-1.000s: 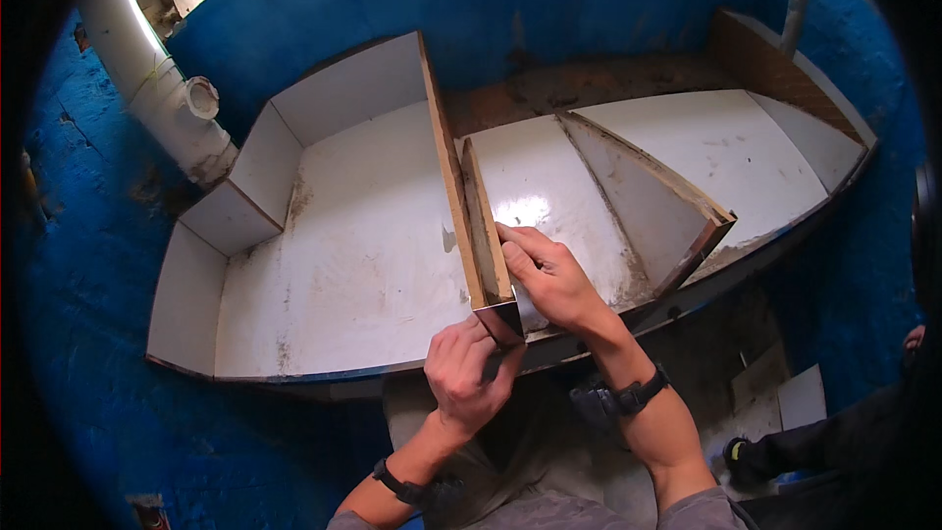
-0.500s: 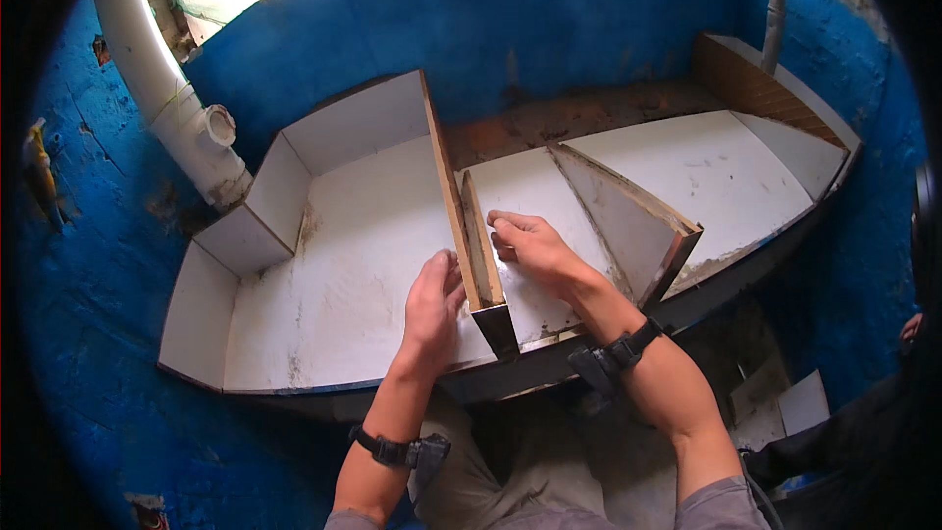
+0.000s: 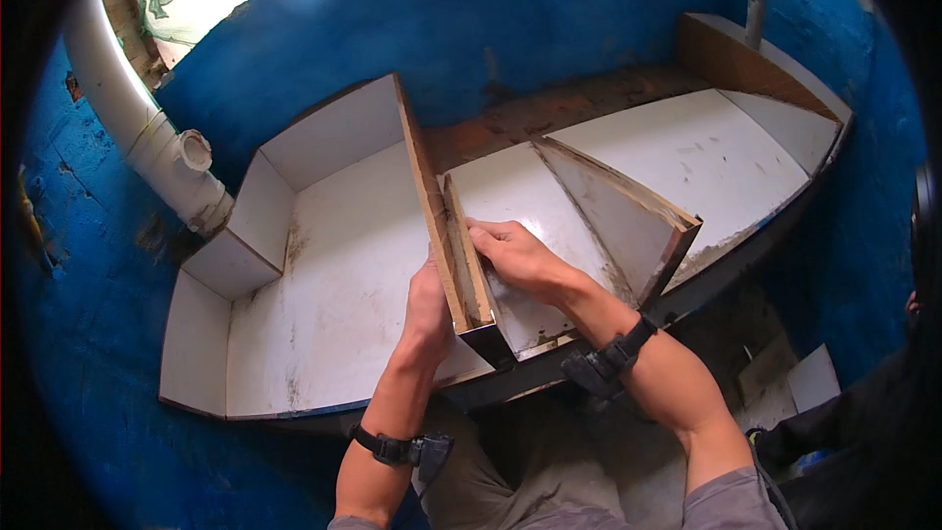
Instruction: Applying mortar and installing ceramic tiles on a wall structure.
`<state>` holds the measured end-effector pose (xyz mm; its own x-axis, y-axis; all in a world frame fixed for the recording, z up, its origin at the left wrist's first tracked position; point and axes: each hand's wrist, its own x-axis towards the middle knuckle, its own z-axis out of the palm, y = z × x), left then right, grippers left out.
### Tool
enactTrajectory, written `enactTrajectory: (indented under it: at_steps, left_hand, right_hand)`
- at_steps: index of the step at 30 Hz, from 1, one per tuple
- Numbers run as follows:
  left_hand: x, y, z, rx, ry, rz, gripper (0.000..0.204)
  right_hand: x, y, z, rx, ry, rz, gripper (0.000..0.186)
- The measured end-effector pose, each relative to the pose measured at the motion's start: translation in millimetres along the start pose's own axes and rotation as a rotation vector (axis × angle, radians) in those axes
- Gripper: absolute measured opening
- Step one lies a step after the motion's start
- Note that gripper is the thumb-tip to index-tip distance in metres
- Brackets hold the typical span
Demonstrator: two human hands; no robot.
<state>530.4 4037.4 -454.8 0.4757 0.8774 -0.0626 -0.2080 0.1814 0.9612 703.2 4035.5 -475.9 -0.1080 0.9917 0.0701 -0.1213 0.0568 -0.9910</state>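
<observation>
Two upright tile slabs with brown edges stand side by side as a partition, the taller left slab (image 3: 424, 182) and the shorter right slab (image 3: 466, 255). A narrow gap with grey mortar-like residue runs between them. My left hand (image 3: 428, 306) lies along the left slab's white face, fingers fairly straight, some hidden against it. From the other side, my right hand (image 3: 512, 253) presses bunched fingers and thumb against the upper part of the right slab. A dark end piece (image 3: 488, 344) caps the partition's near end. Both wrists carry black strapped devices.
White tiled compartments (image 3: 334, 236) lie left and right of the partition. A slanted panel (image 3: 628, 221) stands to the right. A white pipe (image 3: 128, 108) rises at the left by the blue wall (image 3: 471, 29). Loose tile pieces (image 3: 812, 380) are at the lower right.
My right hand has closed in from the right onto the right slab. The gap between the slabs looks narrower. The whole view has shifted slightly.
</observation>
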Motion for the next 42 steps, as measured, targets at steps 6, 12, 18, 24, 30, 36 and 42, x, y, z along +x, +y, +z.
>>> enactTrajectory:
  at_steps: [6, 12, 18, 24, 30, 36, 42]
  left_hand:
    - [-3.7, 4.8, 4.4, 0.111, -0.012, -0.008, 0.048]
    - [-3.6, 3.0, 7.5, 0.087, -0.019, 0.044, 0.046]
    - [-3.6, 5.4, 9.8, 0.082, 0.027, 0.012, 0.046]
    - [-3.0, 3.2, 5.9, 0.113, 0.045, 0.008, 0.045]
    - [2.7, -5.5, -2.9, 0.071, 0.013, 0.02, 0.039]
    - [9.8, -14.4, -10.7, 0.078, 0.024, 0.059, 0.034]
    - [9.3, -16.5, -11.5, 0.077, 0.041, 0.027, 0.032]
  right_hand:
    - [-3.5, -6.8, -0.4, -0.023, 0.018, 0.037, 0.046]
    - [-4.0, -11.1, -3.1, -0.063, -0.007, 0.04, 0.046]
    - [-1.0, -10.0, -5.6, 0.0, -0.02, 0.073, 0.046]
    - [0.8, -8.7, -5.7, -0.047, 0.015, 0.086, 0.046]
    - [-1.5, -5.4, -3.7, -0.069, 0.004, 0.036, 0.046]
    - [-1.0, -3.8, -3.8, 0.0, -0.011, 0.049, 0.046]
    - [1.0, 0.3, -3.7, -0.046, 0.024, 0.024, 0.046]
